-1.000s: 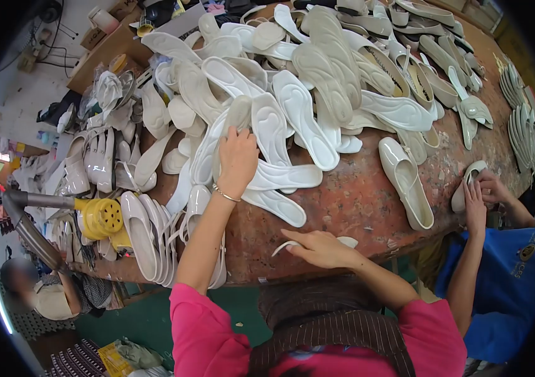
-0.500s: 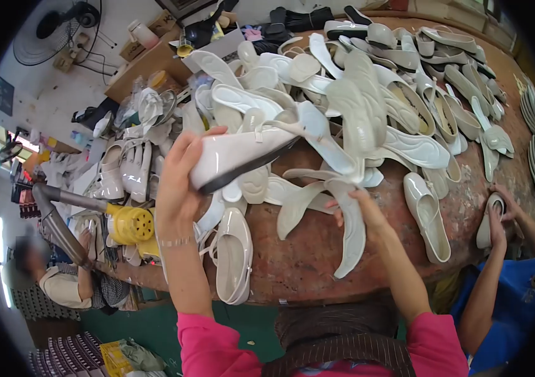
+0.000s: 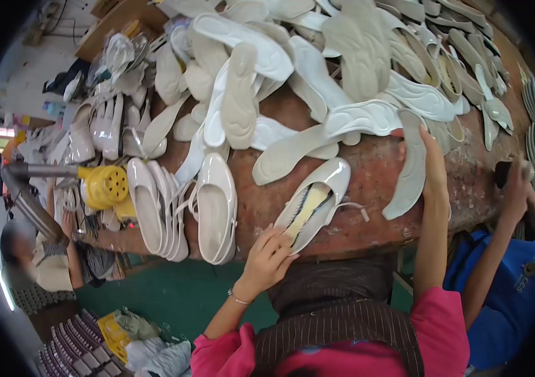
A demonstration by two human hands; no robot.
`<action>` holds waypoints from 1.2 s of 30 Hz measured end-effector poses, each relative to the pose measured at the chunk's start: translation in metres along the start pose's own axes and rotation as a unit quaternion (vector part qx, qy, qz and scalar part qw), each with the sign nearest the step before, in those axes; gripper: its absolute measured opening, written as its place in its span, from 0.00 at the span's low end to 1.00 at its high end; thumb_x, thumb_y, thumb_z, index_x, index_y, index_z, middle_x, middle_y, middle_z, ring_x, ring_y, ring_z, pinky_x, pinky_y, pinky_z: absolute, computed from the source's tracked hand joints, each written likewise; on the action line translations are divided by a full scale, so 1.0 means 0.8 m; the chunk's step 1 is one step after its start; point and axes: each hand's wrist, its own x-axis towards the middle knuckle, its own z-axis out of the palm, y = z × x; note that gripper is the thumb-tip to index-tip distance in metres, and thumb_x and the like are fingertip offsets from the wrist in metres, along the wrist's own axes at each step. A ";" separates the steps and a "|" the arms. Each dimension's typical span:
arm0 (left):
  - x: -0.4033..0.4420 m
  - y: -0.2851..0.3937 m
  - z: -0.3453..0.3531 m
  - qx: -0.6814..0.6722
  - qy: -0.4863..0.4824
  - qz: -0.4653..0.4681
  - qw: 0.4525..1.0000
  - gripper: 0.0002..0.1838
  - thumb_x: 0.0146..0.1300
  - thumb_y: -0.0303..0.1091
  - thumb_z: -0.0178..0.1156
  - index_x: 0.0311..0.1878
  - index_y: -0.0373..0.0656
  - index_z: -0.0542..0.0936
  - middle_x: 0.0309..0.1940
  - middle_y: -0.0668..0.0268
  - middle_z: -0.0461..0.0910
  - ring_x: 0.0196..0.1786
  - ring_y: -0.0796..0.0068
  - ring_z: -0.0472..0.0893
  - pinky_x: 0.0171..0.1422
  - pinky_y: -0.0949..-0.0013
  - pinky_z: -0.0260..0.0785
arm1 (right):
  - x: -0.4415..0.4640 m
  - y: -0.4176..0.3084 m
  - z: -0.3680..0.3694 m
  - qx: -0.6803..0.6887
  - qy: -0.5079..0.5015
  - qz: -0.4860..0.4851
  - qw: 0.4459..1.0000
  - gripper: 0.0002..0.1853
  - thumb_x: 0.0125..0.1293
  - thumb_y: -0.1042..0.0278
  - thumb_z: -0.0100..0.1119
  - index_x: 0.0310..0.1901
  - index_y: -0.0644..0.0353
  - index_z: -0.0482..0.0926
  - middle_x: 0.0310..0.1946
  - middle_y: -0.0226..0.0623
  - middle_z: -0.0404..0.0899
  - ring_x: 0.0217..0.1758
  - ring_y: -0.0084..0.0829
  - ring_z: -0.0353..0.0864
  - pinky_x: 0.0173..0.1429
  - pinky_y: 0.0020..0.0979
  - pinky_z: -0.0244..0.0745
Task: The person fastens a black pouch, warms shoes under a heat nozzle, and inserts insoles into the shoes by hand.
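My left hand (image 3: 269, 259) grips the heel end of a pale glossy shoe (image 3: 336, 179) at the table's near edge. The shoe's opening faces up, its toe points away to the right, and a yellowish inner sole shows inside. A loose strap lies out on its right side. To the right, my right hand (image 3: 434, 166) has its fingers closed around a grey-beige insole (image 3: 409, 169), held upright with its narrow end toward me. Left of the shoe lies a finished-looking pale strap shoe (image 3: 216, 207), beside a row of nested shoes (image 3: 148, 201).
White and beige insoles (image 3: 368, 116) are heaped over the far side of the brown worktable (image 3: 368, 226). A yellow machine head (image 3: 105, 187) on a metal pipe stands at left. One co-worker's arm (image 3: 500, 242) is close at right; another person (image 3: 48, 270) sits at left.
My left hand has brought the shoe down from the air to the table's near edge, opening up. My right hand, still holding the insole, has moved right and upward in view. The camera tilts lower.
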 end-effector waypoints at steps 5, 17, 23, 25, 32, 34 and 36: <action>0.007 0.018 0.024 0.055 0.011 -0.135 0.989 0.15 0.47 0.33 0.76 0.37 0.44 0.82 0.73 0.44 0.62 0.68 0.40 0.71 0.68 0.48 0.68 | 0.027 0.047 -0.034 -0.400 0.184 -0.278 0.854 0.24 0.76 0.57 0.52 0.64 0.68 0.73 0.55 0.51 0.79 0.56 0.38 0.80 0.63 0.35 0.71; -0.018 -0.001 0.009 -0.037 0.025 -0.109 0.993 0.13 0.43 0.28 0.74 0.36 0.41 0.87 0.69 0.46 0.70 0.65 0.43 0.75 0.68 0.53 0.70 | -0.011 0.077 0.188 -0.405 -0.154 -0.381 0.817 0.09 0.60 0.75 0.63 0.43 0.63 0.83 0.48 0.45 0.82 0.53 0.48 0.81 0.56 0.44 0.77; -0.024 0.002 0.014 -0.021 0.052 -0.145 0.988 0.14 0.42 0.22 0.71 0.36 0.43 0.86 0.69 0.48 0.70 0.68 0.43 0.72 0.72 0.49 0.65 | 0.077 0.109 0.294 -0.392 -0.101 -0.281 0.870 0.23 0.65 0.62 0.64 0.59 0.66 0.76 0.44 0.50 0.83 0.51 0.47 0.83 0.54 0.41 0.77; -0.024 0.004 0.018 -0.031 0.065 -0.154 0.985 0.17 0.41 0.20 0.69 0.38 0.44 0.86 0.69 0.49 0.69 0.68 0.43 0.71 0.72 0.48 0.64 | 0.092 0.115 0.321 -0.419 -0.055 -0.305 0.853 0.31 0.63 0.57 0.67 0.62 0.69 0.72 0.42 0.51 0.83 0.49 0.47 0.83 0.54 0.41 0.77; -0.033 -0.008 0.024 -0.060 0.093 -0.147 0.983 0.18 0.40 0.19 0.67 0.39 0.44 0.87 0.68 0.50 0.70 0.69 0.46 0.71 0.72 0.48 0.64 | 0.160 0.124 0.326 -0.280 -0.095 -0.067 0.953 0.32 0.50 0.56 0.78 0.52 0.67 0.78 0.43 0.42 0.84 0.45 0.32 0.83 0.51 0.33 0.77; -0.034 -0.010 0.025 -0.064 0.096 -0.143 0.983 0.19 0.40 0.19 0.67 0.39 0.44 0.87 0.68 0.50 0.71 0.68 0.46 0.71 0.72 0.48 0.64 | 0.166 0.118 0.317 -0.217 -0.137 -0.063 0.964 0.19 0.57 0.63 0.73 0.45 0.66 0.80 0.39 0.35 0.84 0.39 0.23 0.78 0.44 0.28 0.73; -0.035 -0.011 0.026 -0.067 0.101 -0.141 0.983 0.19 0.39 0.19 0.67 0.39 0.44 0.87 0.67 0.51 0.71 0.68 0.46 0.71 0.72 0.48 0.64 | 0.169 0.107 0.311 -0.146 -0.088 -0.152 0.974 0.15 0.59 0.66 0.72 0.43 0.64 0.80 0.36 0.32 0.82 0.37 0.22 0.76 0.43 0.27 0.72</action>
